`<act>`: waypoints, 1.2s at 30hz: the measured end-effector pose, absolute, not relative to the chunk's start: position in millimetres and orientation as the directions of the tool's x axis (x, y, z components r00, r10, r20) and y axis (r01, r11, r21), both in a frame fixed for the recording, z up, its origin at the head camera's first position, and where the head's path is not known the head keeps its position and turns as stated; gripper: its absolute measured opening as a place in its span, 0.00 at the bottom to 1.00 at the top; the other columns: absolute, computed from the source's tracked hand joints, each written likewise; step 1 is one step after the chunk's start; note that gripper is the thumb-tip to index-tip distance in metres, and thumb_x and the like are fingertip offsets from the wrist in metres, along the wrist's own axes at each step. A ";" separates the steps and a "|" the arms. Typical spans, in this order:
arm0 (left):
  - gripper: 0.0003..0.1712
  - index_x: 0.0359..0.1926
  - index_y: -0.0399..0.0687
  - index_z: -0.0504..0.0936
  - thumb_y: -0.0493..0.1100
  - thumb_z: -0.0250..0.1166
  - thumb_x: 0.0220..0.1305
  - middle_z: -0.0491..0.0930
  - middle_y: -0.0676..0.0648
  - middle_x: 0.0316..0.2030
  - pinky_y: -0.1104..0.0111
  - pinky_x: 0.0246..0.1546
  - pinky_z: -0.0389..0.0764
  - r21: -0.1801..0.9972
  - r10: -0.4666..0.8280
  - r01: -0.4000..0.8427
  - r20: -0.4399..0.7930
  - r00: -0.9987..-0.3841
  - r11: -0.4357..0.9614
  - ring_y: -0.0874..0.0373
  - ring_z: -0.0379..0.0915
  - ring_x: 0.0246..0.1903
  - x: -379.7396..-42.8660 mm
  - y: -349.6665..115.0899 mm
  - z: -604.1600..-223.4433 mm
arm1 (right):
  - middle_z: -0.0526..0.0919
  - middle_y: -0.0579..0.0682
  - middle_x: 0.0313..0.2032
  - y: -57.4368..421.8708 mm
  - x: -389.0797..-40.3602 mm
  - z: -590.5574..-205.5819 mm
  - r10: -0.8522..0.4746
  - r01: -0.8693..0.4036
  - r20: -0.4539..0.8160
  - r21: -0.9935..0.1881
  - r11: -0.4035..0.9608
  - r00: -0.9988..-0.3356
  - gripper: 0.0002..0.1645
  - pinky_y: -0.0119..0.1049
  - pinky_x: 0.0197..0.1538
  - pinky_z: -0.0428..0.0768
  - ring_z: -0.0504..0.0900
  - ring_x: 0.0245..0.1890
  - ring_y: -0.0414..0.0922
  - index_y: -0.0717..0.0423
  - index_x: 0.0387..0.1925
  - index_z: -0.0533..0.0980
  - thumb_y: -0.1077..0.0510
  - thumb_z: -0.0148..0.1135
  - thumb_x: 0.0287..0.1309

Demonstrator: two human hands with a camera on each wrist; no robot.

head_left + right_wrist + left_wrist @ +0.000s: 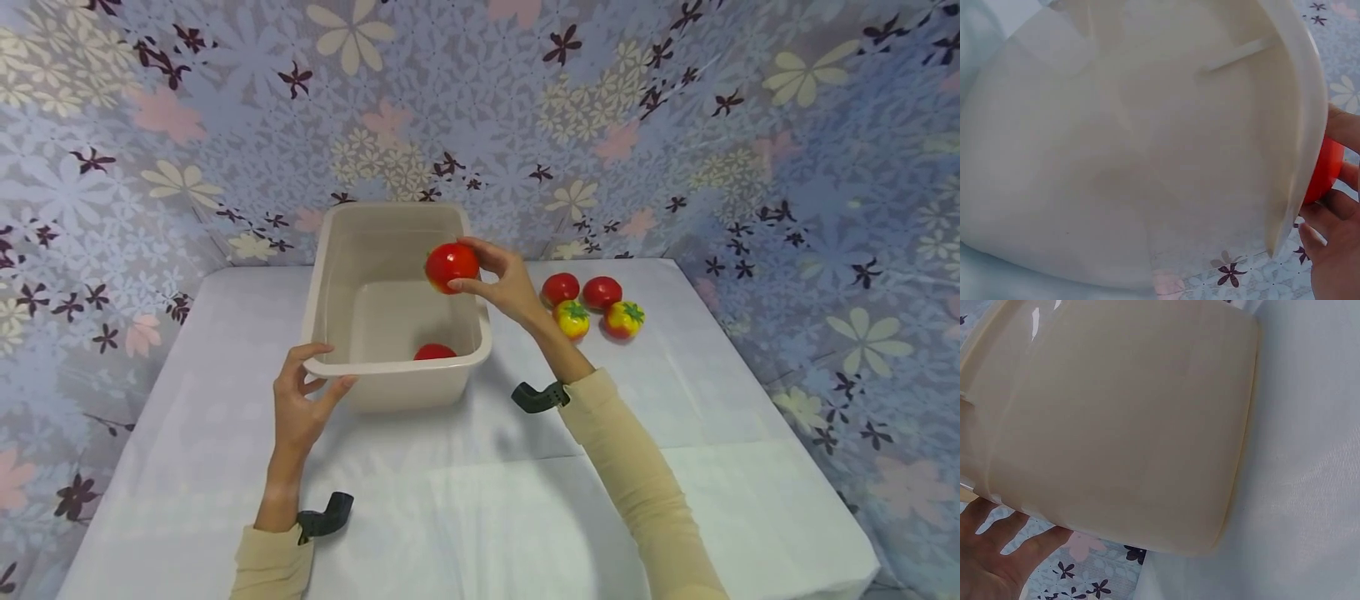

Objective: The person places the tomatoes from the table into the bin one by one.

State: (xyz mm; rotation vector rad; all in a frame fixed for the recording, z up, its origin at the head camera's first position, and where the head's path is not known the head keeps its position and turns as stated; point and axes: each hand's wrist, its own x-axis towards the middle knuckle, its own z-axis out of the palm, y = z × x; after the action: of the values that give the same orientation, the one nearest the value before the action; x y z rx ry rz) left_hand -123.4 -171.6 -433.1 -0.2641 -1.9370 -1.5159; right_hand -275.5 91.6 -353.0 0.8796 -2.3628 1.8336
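A beige plastic bin (405, 379) stands on the table, its opening facing up. My left hand (297, 412) grips its rim at the near left corner, thumb outside and fingers over the edge; in the left wrist view the fingers (1041, 547) show beside the bin wall (1122, 425). Over the right side of the bin, my right hand (506, 283) holds a shiny red tomato (452, 265) between thumb and fingers. Part of another red tomato (435, 352) shows inside the bin, partly hidden by the near rim. The right wrist view has the held tomato (1325, 169) behind the rim.
Right of the bin, two red tomatoes (602, 292) (560, 288) lie with two yellow-and-red ones (572, 319) (624, 320) with green tops. A white cloth covers the table (480, 517). Floral fabric (525, 125) hangs behind and at the sides.
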 end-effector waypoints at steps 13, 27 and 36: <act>0.28 0.48 0.28 0.73 0.20 0.68 0.42 0.78 0.55 0.47 0.81 0.37 0.77 0.779 -0.215 0.535 0.612 -0.761 0.328 0.74 0.73 0.47 -125.0 -173.1 -430.9 | 0.73 0.53 0.65 91.7 -296.6 -379.1 -0.432 -0.445 0.323 -0.869 0.219 -0.842 0.37 0.54 0.70 0.60 0.67 0.67 0.49 0.56 0.66 0.69 0.60 0.69 0.54; 0.29 0.50 0.32 0.75 0.23 0.70 0.43 0.77 0.59 0.48 0.81 0.37 0.78 0.775 -0.201 0.552 0.620 -0.758 0.310 0.67 0.76 0.47 -141.9 -184.9 -454.7 | 0.76 0.56 0.62 96.0 -301.5 -382.7 -0.426 -0.511 0.392 -0.832 0.214 -0.816 0.39 0.54 0.73 0.56 0.66 0.69 0.47 0.57 0.67 0.67 0.62 0.70 0.54; 0.31 0.50 0.31 0.75 0.22 0.72 0.40 0.77 0.57 0.49 0.81 0.37 0.78 0.792 -0.220 0.525 0.598 -0.771 0.313 0.69 0.75 0.49 -139.8 -185.5 -458.5 | 0.74 0.50 0.65 147.8 -300.2 -381.3 -0.308 -0.406 0.319 -0.870 0.281 -0.896 0.39 0.54 0.65 0.67 0.66 0.69 0.45 0.52 0.68 0.68 0.59 0.71 0.54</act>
State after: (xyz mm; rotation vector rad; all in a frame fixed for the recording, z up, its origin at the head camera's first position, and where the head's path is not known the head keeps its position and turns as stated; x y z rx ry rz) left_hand -139.8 -185.5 -458.5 -0.2688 -1.9507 -1.5151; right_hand -300.2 147.8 -381.3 0.6824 -2.4422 1.7010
